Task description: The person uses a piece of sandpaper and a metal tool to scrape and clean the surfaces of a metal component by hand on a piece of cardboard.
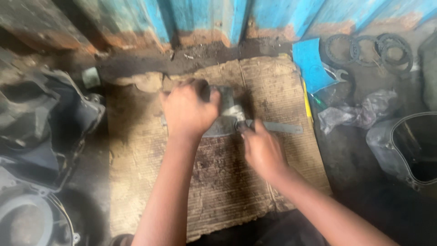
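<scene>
Seen from above, a person's left hand (186, 111) grips a grey metal part (227, 119) lying near the far edge of a stained cardboard sheet (218, 191) on a workshop floor. The right hand (261, 148) closes on a flat metal tool (273, 127), probably a file, though the picture is blurred. Its tip meets the part close to the left fingers. If the tool slips, it could scrape them, or the part could skid.

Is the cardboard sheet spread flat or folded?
Spread flat: the cardboard sheet lies open on the floor under both hands and the metal part.
</scene>
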